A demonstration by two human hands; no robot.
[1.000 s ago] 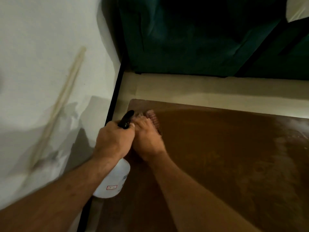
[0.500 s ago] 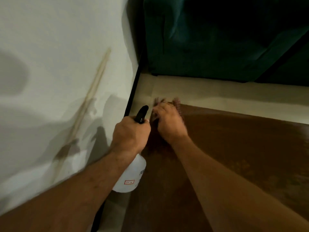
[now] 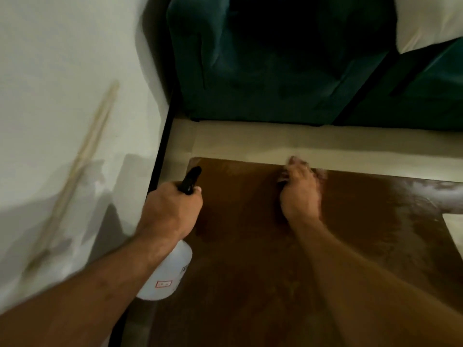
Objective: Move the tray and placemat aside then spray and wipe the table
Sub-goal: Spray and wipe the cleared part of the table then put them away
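A brown table (image 3: 250, 246) fills the lower middle of the view. My left hand (image 3: 172, 211) grips the black head of a white spray bottle (image 3: 167, 276) over the table's left edge. My right hand (image 3: 299, 194) presses a wiping cloth (image 3: 319, 172) flat on the table near its far edge; the cloth is blurred and mostly hidden under the hand. A wet, pale sheen (image 3: 431, 194) shows on the table at the right. Tray and placemat are out of view.
A white wall (image 3: 62, 108) with a pale stick (image 3: 82, 161) leaning on it rises at the left. A dark green sofa (image 3: 275, 66) stands beyond the table, across a strip of pale floor (image 3: 275, 146). A white cushion (image 3: 431, 18) lies at top right.
My right hand with the cloth has slid right along the table's far edge, away from the left corner. The left hand keeps hold of the spray bottle in about the same place.
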